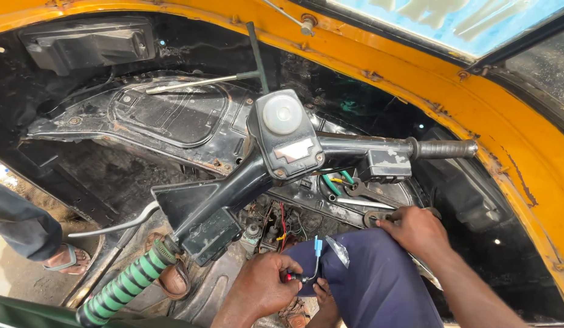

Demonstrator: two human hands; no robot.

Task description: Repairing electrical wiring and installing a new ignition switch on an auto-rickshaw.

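Interior of a yellow vehicle body [506, 130], seen from above a black handlebar [282, 152]. The left hand [261, 285], below the handlebar, pinches a small red-tipped tool [292, 277] against a thin wire [316, 262] with a blue connector. The right hand [415, 229] rests with fingers curled over a ring spanner [373, 217] lying on the black panel, beside green-handled pliers [338, 182].

Daylight falls into a worn vehicle cabin. A yellow body frame [476, 103], rusted in spots, curves over a black, dusty dashboard panel [166, 115]. A windscreen [452, 18] shows pale blue at top right. Sandy ground [9, 273] lies at left.
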